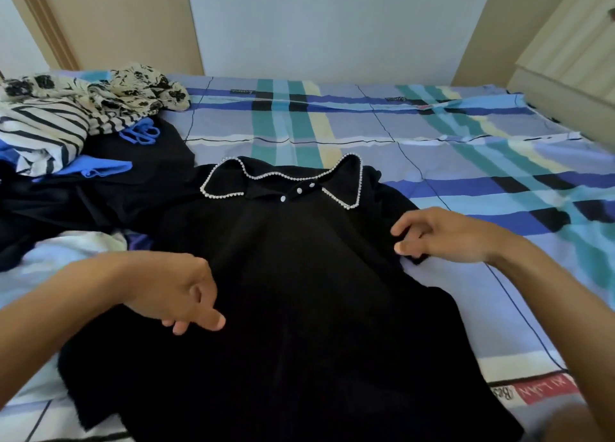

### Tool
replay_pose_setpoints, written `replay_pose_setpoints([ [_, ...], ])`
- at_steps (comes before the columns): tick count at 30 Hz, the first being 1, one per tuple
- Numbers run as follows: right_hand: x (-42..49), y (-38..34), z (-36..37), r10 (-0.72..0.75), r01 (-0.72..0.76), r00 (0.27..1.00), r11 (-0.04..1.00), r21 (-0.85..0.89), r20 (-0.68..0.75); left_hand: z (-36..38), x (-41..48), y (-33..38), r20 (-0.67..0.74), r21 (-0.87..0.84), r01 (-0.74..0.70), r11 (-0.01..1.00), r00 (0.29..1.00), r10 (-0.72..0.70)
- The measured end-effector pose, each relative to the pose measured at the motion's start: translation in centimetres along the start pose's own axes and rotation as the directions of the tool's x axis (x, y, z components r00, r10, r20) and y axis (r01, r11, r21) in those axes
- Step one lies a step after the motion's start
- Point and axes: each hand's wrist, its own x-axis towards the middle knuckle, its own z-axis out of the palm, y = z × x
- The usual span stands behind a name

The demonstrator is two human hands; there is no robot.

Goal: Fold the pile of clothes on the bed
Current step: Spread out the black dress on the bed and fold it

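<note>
One black pearl-collared top (pixel 299 275) flat, not yet folded; left hand (pixel 173 292) loosely curled, empty; right hand (pixel 442 235) at sleeve (pixel 391 197), pinch unclear; pile (pixel 46 125) beyond left hand unfolded.

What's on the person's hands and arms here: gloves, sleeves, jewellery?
Nothing worn that shows. The left hand and right hand are bare: no gloves, rings, watch or bracelet. No sleeve reaches into view on either arm. The visible nails are short and look unpainted.
</note>
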Motion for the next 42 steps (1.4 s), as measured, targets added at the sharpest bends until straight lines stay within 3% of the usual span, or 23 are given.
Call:
replay_pose_setpoints([
  [2,2.1,2.7,-0.4,0.116,-0.119,0.958,0.993,0.003,-0.262,0.1,1.1,0.0,-0.190,0.027,-0.046,0.999,0.980,0.050],
  [4,3.6,5.0,-0.4,0.252,-0.249,0.909,0.967,0.051,-0.333,0.5,2.3,0.3,-0.305,0.024,-0.098,0.995,0.947,0.101],
  [9,5.9,7.9,0.2,0.470,-0.362,0.852,0.848,0.387,-0.232,1.5,5.3,0.3,-0.546,0.030,-0.196,0.980,0.818,0.180],
  [14,7.1,8.1,-0.3,0.450,-0.346,0.883,0.815,0.464,-0.131,-1.5,10.7,2.9,-0.714,-0.030,-0.264,0.964,0.680,0.164],
  [16,7.5,8.3,-0.3,0.427,-0.309,0.894,0.806,0.506,-0.134,-3.7,14.1,4.0,-0.758,-0.014,-0.259,0.966,0.632,0.159],
  [19,8.2,9.1,-1.2,0.435,-0.165,0.866,0.716,0.679,-0.248,-6.5,19.0,6.2,-0.772,-0.017,-0.279,0.960,0.614,0.165],
  [24,8.2,12.7,-4.2,0.582,0.125,0.666,0.529,0.840,-0.466,-8.3,24.4,11.5,-0.749,-0.037,-0.343,0.939,0.631,0.201],
  [26,8.2,14.2,-3.7,0.626,0.080,0.612,0.560,0.825,-0.484,-8.3,26.1,13.0,-0.715,0.013,-0.275,0.961,0.670,0.201],
  [27,8.4,14.7,-3.2,0.627,0.037,0.619,0.578,0.815,-0.473,-8.3,26.8,13.5,-0.693,0.054,-0.199,0.979,0.698,0.180],
  [29,8.5,15.1,-2.2,0.590,-0.040,0.708,0.583,0.812,-0.389,-8.4,28.0,13.7,-0.669,0.122,-0.031,0.992,0.736,0.105],
  [31,8.2,14.8,-2.0,0.527,-0.089,0.789,0.607,0.789,-0.316,-9.1,28.9,13.1,-0.690,0.110,0.051,0.993,0.722,0.040],
  [35,8.4,14.2,-2.1,0.448,-0.115,0.852,0.665,0.738,-0.270,-12.1,30.3,11.0,-0.777,0.059,0.072,0.996,0.630,0.001],
  [37,8.7,14.0,-1.6,0.428,-0.105,0.867,0.656,0.747,-0.254,-13.9,30.4,10.4,-0.837,0.032,0.156,0.987,0.544,-0.059],
  [40,9.1,14.5,-1.4,0.455,-0.052,0.841,0.609,0.791,-0.294,-16.1,29.8,10.0,-0.870,-0.049,0.327,0.944,0.451,-0.201],
  [42,9.2,14.8,-1.7,0.520,0.009,0.777,0.553,0.833,-0.354,-16.2,29.7,10.7,-0.903,-0.034,0.331,0.943,0.395,-0.172],
])
